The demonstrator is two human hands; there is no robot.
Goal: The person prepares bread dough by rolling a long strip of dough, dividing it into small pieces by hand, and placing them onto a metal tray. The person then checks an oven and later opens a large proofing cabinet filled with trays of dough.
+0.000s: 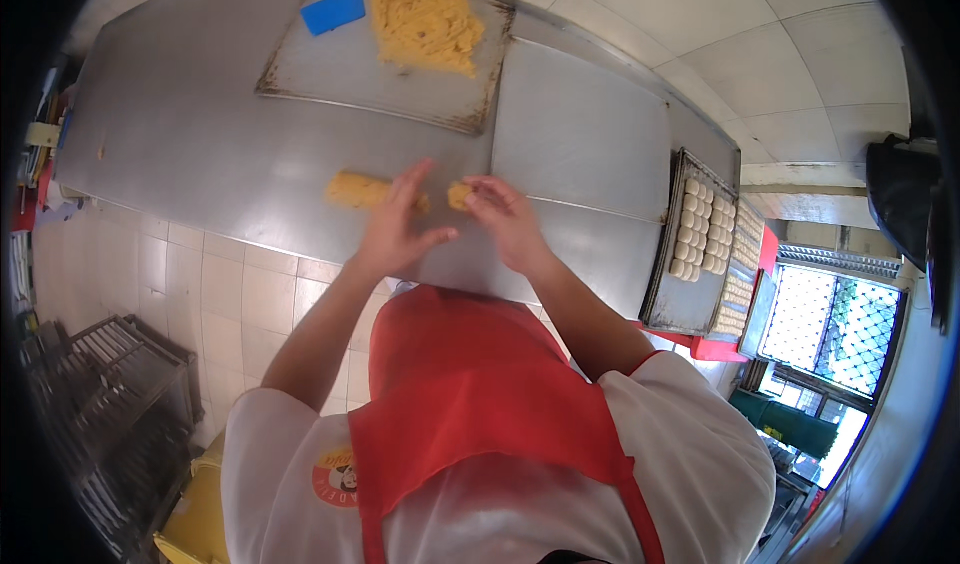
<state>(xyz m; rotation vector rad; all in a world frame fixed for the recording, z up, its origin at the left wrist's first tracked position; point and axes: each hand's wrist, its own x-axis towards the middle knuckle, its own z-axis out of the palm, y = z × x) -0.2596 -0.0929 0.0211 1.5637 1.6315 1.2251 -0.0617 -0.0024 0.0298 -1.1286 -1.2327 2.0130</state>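
Observation:
My right hand (507,219) pinches a small lump of yellow dough (461,196) just above the steel worktop. A short roll of the same yellow dough (352,190) lies on the metal to its left. Over the right end of that roll is my left hand (398,226), fingers stretched and thumb apart, hiding part of it; whether it touches the roll I cannot tell. Farther back, a big mound of yellow dough (425,19) sits on a worn metal tray (330,74), with a blue scraper (333,11) beside it.
At the right end of the steel worktop (200,134) stands a tray (672,299) with rows of pale dough balls (703,229). Past it is another tray of small pieces (740,264). A tiled wall runs behind; a metal rack (110,374) stands at lower left.

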